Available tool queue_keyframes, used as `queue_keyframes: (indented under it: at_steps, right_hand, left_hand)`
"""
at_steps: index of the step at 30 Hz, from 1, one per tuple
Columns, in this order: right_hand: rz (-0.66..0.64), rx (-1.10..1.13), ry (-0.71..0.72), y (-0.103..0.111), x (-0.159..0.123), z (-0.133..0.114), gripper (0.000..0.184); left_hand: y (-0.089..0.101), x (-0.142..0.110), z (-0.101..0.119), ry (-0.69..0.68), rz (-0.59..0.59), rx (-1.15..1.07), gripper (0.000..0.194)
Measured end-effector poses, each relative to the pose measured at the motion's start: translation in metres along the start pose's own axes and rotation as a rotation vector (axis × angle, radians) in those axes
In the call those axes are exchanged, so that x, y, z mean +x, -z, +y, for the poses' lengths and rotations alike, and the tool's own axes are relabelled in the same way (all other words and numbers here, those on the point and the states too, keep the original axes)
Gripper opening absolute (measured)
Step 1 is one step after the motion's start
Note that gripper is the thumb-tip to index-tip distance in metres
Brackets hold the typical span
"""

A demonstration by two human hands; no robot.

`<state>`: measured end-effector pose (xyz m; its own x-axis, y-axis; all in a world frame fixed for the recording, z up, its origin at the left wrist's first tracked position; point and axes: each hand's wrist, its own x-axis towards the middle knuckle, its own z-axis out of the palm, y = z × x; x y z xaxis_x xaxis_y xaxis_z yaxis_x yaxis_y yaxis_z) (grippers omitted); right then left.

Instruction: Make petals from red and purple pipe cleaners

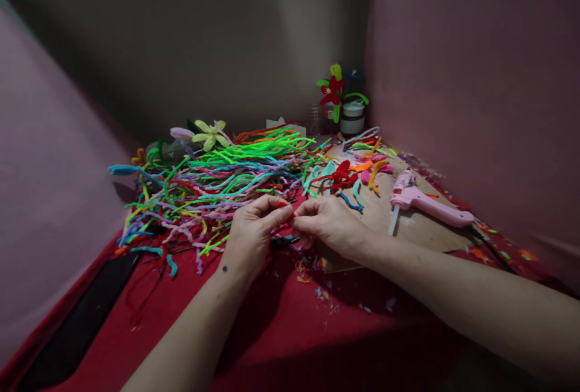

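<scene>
On the bench (181,331), a big heap of fuzzy stems (244,168) spreads across the middle and left, and a dark flat slab (81,325) lies nearer the front, at the left edge. Right of the heap there's a board (376,211), with loose stem pieces (374,174) scattered over its far part and a glue gun (421,202) lying on its right side. Behind the board, near the wall, stands a lidded jar (353,117), stem flowers (332,90) rising beside it, possibly out of a bottle; it's dim back there. Scraps (321,292) lie before the board.
</scene>
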<state>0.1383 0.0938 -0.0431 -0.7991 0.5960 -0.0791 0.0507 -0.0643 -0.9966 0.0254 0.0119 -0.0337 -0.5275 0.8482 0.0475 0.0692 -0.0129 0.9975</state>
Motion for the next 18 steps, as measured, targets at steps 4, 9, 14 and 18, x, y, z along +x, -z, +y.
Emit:
queue_keyframes:
  at_steps: [4, 9, 14, 18]
  right_hand:
    - [-0.043, -0.008, 0.05, 0.001, -0.001, 0.0, 0.021]
    - [-0.058, 0.182, -0.02, -0.002, 0.002, 0.007, 0.021]
    - [-0.07, 0.184, -0.047, -0.006, 0.0, 0.011, 0.021]
    - [-0.108, 0.153, -0.078, -0.006, -0.002, 0.009, 0.021]
  left_hand:
    - [-0.002, -0.001, -0.002, 0.11, 0.008, -0.1, 0.016]
    - [-0.005, 0.0, -0.005, -0.036, 0.114, 0.066, 0.017]
    - [-0.007, -0.002, -0.002, -0.165, 0.163, 0.313, 0.02]
    - [-0.005, -0.003, -0.002, -0.257, 0.162, 0.455, 0.019]
